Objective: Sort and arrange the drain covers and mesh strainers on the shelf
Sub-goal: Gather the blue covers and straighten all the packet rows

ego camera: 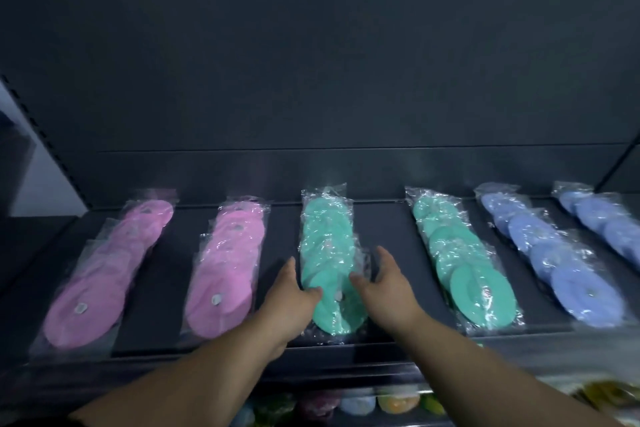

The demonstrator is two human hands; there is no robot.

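Note:
Six rows of round drain covers in clear plastic bags lie on a dark shelf. From the left come two pink rows, two teal rows and two blue rows. My left hand rests against the left side of the middle teal row, fingers straight and thumb on the front cover. My right hand touches that row's right side with relaxed fingers. Neither hand grips a bag.
A dark back panel rises behind the shelf. The shelf's front lip runs just under my forearms. Below it, a lower shelf holds blurred colourful items. Bare shelf strips separate the rows.

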